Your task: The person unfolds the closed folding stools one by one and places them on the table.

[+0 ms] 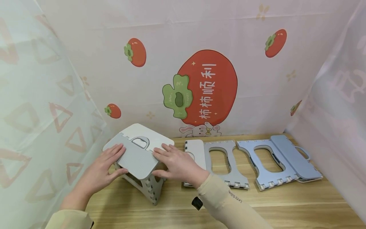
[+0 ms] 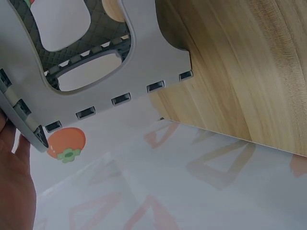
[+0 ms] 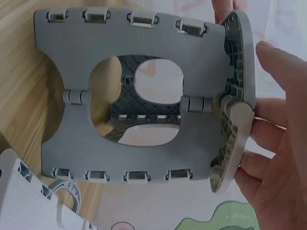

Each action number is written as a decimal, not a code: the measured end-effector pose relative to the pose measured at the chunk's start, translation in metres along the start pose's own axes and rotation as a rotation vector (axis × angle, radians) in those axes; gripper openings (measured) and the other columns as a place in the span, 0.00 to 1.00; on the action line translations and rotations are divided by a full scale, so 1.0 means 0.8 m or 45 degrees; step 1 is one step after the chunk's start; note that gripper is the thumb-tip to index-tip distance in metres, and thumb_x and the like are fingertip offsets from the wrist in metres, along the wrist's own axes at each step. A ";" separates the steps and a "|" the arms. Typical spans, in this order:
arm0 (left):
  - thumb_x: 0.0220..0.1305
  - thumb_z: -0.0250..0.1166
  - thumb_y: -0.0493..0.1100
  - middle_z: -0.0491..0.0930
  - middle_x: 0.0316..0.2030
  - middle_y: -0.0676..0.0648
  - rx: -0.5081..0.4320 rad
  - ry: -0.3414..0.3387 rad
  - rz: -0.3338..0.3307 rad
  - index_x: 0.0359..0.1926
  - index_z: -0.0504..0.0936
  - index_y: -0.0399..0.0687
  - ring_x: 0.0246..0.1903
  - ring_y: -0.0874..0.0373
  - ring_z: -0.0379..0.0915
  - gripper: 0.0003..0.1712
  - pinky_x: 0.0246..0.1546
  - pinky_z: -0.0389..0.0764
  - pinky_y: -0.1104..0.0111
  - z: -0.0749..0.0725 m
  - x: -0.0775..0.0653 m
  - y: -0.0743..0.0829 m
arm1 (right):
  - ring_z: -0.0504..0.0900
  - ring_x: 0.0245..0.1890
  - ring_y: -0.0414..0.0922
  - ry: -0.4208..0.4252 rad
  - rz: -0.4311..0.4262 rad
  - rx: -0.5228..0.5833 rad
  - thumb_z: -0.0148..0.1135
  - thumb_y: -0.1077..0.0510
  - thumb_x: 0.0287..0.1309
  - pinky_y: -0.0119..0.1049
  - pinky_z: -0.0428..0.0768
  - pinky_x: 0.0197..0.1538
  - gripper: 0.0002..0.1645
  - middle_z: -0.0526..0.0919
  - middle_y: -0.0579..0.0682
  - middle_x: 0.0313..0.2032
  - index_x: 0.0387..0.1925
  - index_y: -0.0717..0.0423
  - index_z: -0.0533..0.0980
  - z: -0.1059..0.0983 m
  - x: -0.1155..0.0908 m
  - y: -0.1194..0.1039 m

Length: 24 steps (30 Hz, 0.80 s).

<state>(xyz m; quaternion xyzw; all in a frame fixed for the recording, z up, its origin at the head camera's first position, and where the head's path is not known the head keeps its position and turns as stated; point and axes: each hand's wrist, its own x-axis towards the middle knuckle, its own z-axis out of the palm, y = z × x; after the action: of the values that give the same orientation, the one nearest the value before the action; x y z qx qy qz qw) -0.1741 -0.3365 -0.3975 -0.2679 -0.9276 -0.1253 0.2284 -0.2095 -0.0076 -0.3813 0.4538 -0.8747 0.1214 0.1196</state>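
Observation:
A grey and white folding stool (image 1: 135,162) stands unfolded at the left of the table. Its seat, with a small handle in the middle, is bent slightly along the hinge in the right wrist view. My left hand (image 1: 98,170) rests its fingers on the seat's left part, thumb at the front edge. On the opposite side, my right hand (image 1: 180,163) lays its fingers over the seat, thumb close to the edge. The side panel (image 3: 144,40) with its oval opening and hinges shows in the right wrist view; legs reach down to the wood.
Right of the standing stool, a white and grey folded stool (image 1: 235,170) lies flat, partly behind my right arm. Farther right lies a blue folded stool (image 1: 294,159) with its handle outward. Printed cloth walls (image 1: 257,95) enclose the wooden table (image 1: 286,203) at the back and sides.

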 end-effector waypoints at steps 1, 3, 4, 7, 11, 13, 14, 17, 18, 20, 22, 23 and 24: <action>0.57 0.75 0.61 0.72 0.69 0.37 0.012 0.016 0.004 0.71 0.73 0.44 0.69 0.40 0.66 0.46 0.78 0.49 0.71 0.000 0.000 0.000 | 0.64 0.75 0.51 0.001 -0.002 -0.019 0.57 0.31 0.69 0.44 0.62 0.77 0.42 0.70 0.45 0.73 0.73 0.49 0.69 0.001 0.000 -0.002; 0.55 0.74 0.62 0.74 0.68 0.37 0.031 0.046 0.009 0.70 0.75 0.43 0.67 0.39 0.68 0.46 0.77 0.53 0.68 0.000 -0.001 0.000 | 0.64 0.75 0.52 0.008 -0.005 -0.058 0.57 0.29 0.67 0.45 0.63 0.77 0.44 0.70 0.48 0.73 0.74 0.51 0.69 0.003 0.001 -0.006; 0.55 0.74 0.63 0.75 0.67 0.37 0.046 0.054 0.006 0.69 0.76 0.43 0.67 0.39 0.69 0.46 0.77 0.55 0.67 0.000 -0.001 0.000 | 0.64 0.75 0.53 0.013 -0.013 -0.079 0.57 0.29 0.67 0.45 0.63 0.77 0.45 0.70 0.49 0.73 0.74 0.52 0.69 0.004 0.001 -0.007; 0.53 0.75 0.65 0.76 0.65 0.37 0.095 0.058 -0.020 0.67 0.78 0.42 0.64 0.38 0.72 0.47 0.75 0.61 0.63 -0.001 -0.001 0.003 | 0.64 0.75 0.54 0.040 -0.038 -0.136 0.58 0.28 0.66 0.47 0.63 0.77 0.46 0.69 0.53 0.73 0.73 0.53 0.68 0.010 0.002 -0.010; 0.49 0.76 0.66 0.79 0.63 0.38 0.178 0.041 -0.080 0.65 0.80 0.42 0.61 0.39 0.76 0.48 0.67 0.72 0.53 -0.005 0.000 0.009 | 0.65 0.75 0.54 0.092 -0.077 -0.199 0.58 0.27 0.65 0.48 0.63 0.77 0.46 0.69 0.55 0.73 0.72 0.52 0.69 0.016 0.004 -0.016; 0.48 0.75 0.68 0.80 0.62 0.38 0.215 0.030 -0.116 0.64 0.81 0.43 0.60 0.39 0.77 0.48 0.62 0.76 0.48 -0.007 0.002 0.014 | 0.65 0.75 0.54 0.110 -0.081 -0.223 0.58 0.27 0.65 0.47 0.63 0.77 0.45 0.69 0.55 0.73 0.71 0.52 0.70 0.018 0.005 -0.019; 0.48 0.75 0.69 0.80 0.62 0.38 0.231 0.022 -0.135 0.63 0.82 0.43 0.60 0.39 0.78 0.48 0.59 0.78 0.46 -0.007 0.004 0.016 | 0.65 0.75 0.54 0.122 -0.082 -0.233 0.58 0.27 0.66 0.47 0.63 0.77 0.45 0.70 0.55 0.73 0.71 0.53 0.70 0.019 0.006 -0.020; 0.48 0.73 0.73 0.80 0.61 0.40 0.280 -0.011 -0.211 0.63 0.82 0.45 0.58 0.38 0.79 0.49 0.53 0.80 0.43 -0.009 0.007 0.022 | 0.66 0.74 0.54 0.143 -0.066 -0.234 0.59 0.29 0.66 0.46 0.63 0.77 0.44 0.70 0.55 0.72 0.70 0.54 0.71 0.021 0.009 -0.022; 0.48 0.71 0.75 0.80 0.62 0.41 0.292 -0.024 -0.239 0.64 0.82 0.47 0.57 0.37 0.79 0.50 0.52 0.81 0.42 -0.009 0.008 0.024 | 0.66 0.74 0.54 0.148 -0.059 -0.230 0.59 0.30 0.66 0.46 0.63 0.77 0.43 0.71 0.55 0.72 0.69 0.54 0.71 0.022 0.009 -0.022; 0.47 0.70 0.77 0.81 0.62 0.42 0.320 -0.031 -0.269 0.64 0.82 0.48 0.56 0.37 0.80 0.51 0.48 0.82 0.42 -0.009 0.010 0.026 | 0.67 0.74 0.54 0.154 -0.047 -0.213 0.61 0.32 0.66 0.46 0.63 0.77 0.42 0.71 0.55 0.72 0.68 0.55 0.72 0.023 0.011 -0.021; 0.47 0.68 0.79 0.82 0.61 0.43 0.349 -0.015 -0.276 0.63 0.83 0.50 0.55 0.38 0.81 0.51 0.43 0.83 0.42 -0.007 0.011 0.028 | 0.67 0.74 0.54 0.151 -0.037 -0.202 0.63 0.33 0.66 0.46 0.64 0.76 0.40 0.71 0.56 0.71 0.68 0.55 0.72 0.023 0.012 -0.019; 0.47 0.68 0.79 0.82 0.60 0.43 0.364 0.004 -0.266 0.62 0.83 0.50 0.54 0.38 0.82 0.51 0.39 0.84 0.43 -0.006 0.011 0.028 | 0.66 0.74 0.55 0.148 -0.035 -0.201 0.63 0.34 0.66 0.46 0.64 0.76 0.40 0.71 0.56 0.72 0.68 0.55 0.72 0.023 0.013 -0.019; 0.47 0.68 0.79 0.83 0.59 0.43 0.375 0.024 -0.257 0.62 0.83 0.49 0.53 0.39 0.82 0.51 0.36 0.85 0.44 -0.006 0.011 0.029 | 0.66 0.74 0.55 0.145 -0.032 -0.197 0.63 0.34 0.67 0.46 0.64 0.76 0.40 0.71 0.56 0.72 0.68 0.55 0.72 0.023 0.013 -0.018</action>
<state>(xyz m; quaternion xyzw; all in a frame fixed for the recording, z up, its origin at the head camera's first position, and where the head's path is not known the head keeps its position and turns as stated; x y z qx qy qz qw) -0.1664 -0.3152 -0.3868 -0.1357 -0.9559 -0.0128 0.2601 -0.2056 -0.0295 -0.3939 0.4465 -0.8675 0.0775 0.2053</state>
